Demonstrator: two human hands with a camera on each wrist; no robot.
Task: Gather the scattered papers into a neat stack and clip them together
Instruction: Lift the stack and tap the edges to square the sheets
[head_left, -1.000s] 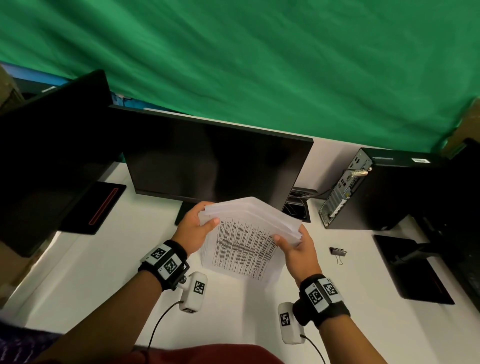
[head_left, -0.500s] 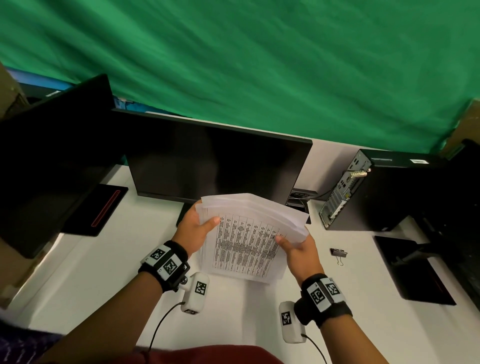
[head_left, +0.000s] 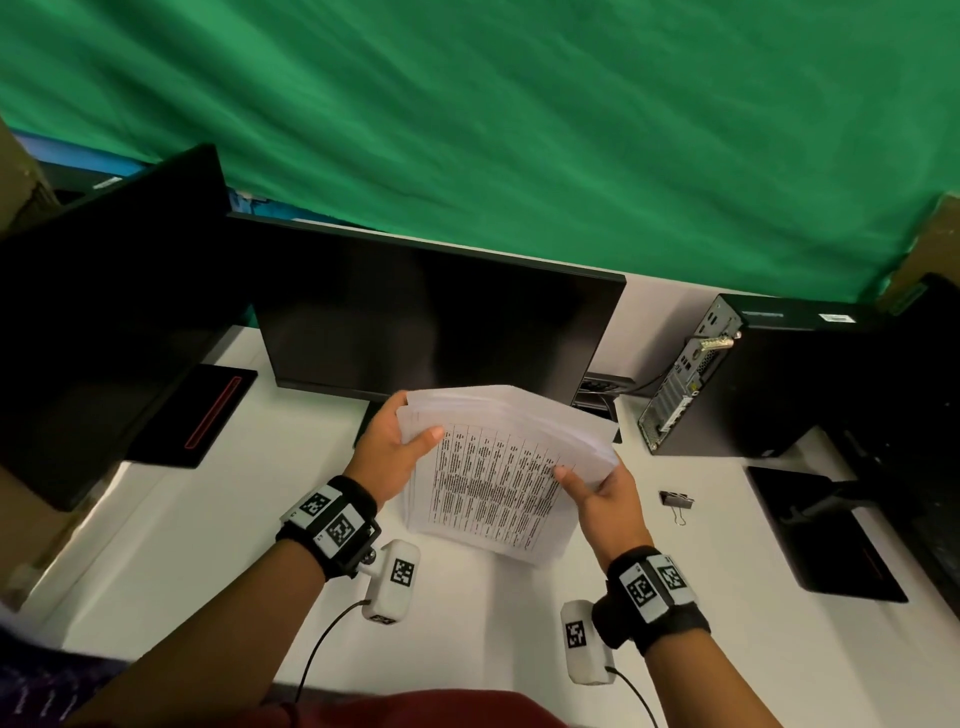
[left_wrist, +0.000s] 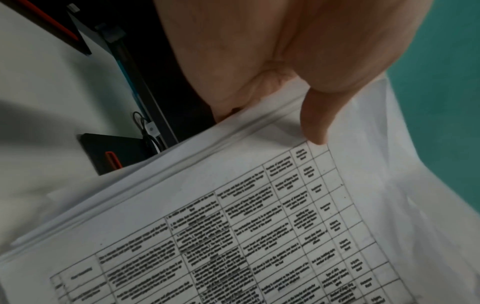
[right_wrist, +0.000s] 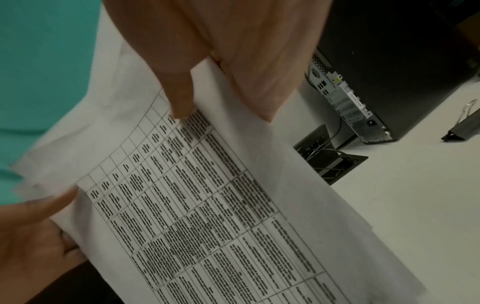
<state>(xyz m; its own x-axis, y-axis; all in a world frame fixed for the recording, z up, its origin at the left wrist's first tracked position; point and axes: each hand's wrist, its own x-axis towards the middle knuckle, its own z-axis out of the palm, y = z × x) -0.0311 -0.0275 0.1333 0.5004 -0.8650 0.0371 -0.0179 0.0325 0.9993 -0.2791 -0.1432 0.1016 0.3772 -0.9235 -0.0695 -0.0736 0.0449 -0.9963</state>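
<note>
A stack of white papers (head_left: 498, 467) with a printed table on top stands nearly upright above the white desk (head_left: 208, 545), in front of the middle monitor. My left hand (head_left: 395, 447) grips its left edge, thumb on the front sheet. My right hand (head_left: 597, 483) grips the right edge the same way. In the left wrist view the papers (left_wrist: 233, 216) show uneven sheet edges under my thumb. In the right wrist view the papers (right_wrist: 207, 195) fill the middle. A black binder clip (head_left: 677, 501) lies on the desk right of my right hand, also the binder clip (right_wrist: 462, 127) at the right edge.
A dark monitor (head_left: 441, 322) stands just behind the papers, another monitor (head_left: 104, 312) to the left. A black computer tower (head_left: 753, 374) sits at the right, with a monitor base (head_left: 826, 535) near it. A cable hatch (right_wrist: 330, 156) opens in the desk. A green backdrop (head_left: 519, 104) hangs behind.
Both hands have lifted the stack a little, up and away from me, and its top sheets now lie more level. The binder clip has not moved.
</note>
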